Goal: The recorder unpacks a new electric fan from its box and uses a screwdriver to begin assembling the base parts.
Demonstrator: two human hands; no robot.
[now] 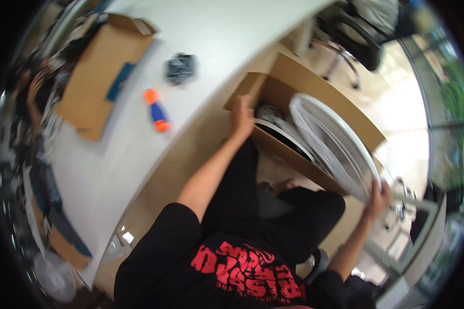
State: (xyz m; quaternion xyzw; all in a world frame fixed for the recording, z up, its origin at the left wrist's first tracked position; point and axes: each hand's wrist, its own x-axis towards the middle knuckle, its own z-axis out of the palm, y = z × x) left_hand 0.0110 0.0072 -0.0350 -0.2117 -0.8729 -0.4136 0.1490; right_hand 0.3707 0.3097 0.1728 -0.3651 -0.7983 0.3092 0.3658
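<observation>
An open cardboard box stands in front of my knees, beside the table. My left hand is closed around the box's near-left edge, by a raised flap. In my right hand is the rim of a large white wire fan guard, tilted and partly inside the box. Next to the guard in the box lies a round piece with a white rim and dark inside. A greyish item, too blurred to name, sits in the box's left end.
On the white table lie an orange-and-blue screwdriver, a small bag of dark parts and a cardboard piece. A wheeled chair stands beyond the box. Another person's hand shows at the far left.
</observation>
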